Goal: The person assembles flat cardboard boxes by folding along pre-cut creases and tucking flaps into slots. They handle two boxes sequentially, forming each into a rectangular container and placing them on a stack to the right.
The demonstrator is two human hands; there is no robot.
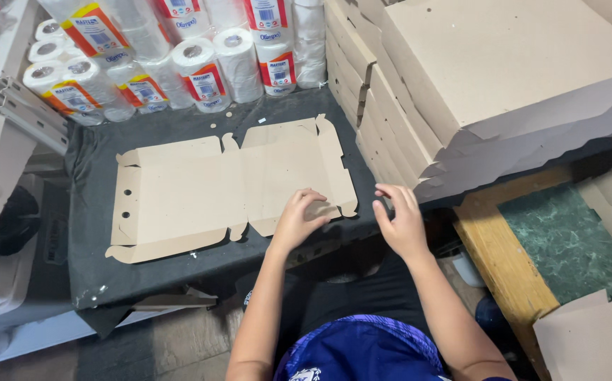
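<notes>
I see the flat cardboard box blank (232,187) lying unfolded on the dark table (87,240), nothing in it. My left hand (297,220) rests on its near right corner, fingers (313,196) bent and pressing the flap there, not closed around it. My right hand (397,219) is just beside that corner, past the edge of the blank, fingers half open and holding nothing. Right of these fingers stands the stack of folded boxes (461,92), close by. Beyond the fingers, behind the blank, are wrapped paper rolls (200,70). Left of my fingers the blank stretches wide, with a free strip of table along its near edge.
</notes>
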